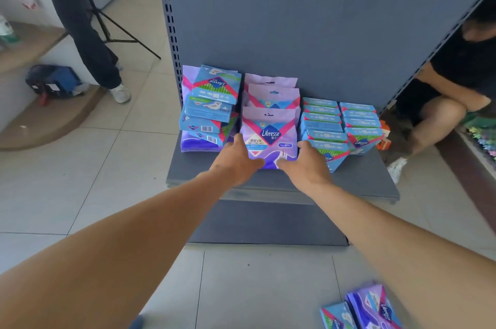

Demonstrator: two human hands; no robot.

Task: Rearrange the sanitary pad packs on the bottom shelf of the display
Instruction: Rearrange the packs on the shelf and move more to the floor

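A purple Libresse pack [269, 135] stands upright at the front of a row of three purple packs in the middle of the grey bottom shelf [357, 181]. My left hand [236, 160] grips its lower left side and my right hand [303, 160] grips its lower right side. To the left, several blue packs [212, 103] are piled loosely on a flat purple pack. To the right, blue packs [338, 127] stand in two neat rows.
More purple and blue packs [367, 307] lie on the tiled floor at the lower right. A person [456, 92] sits beside the shelf on the right. Another person's legs [88, 41] and a tripod [118, 25] stand at the back left, near a dark bag [53, 81].
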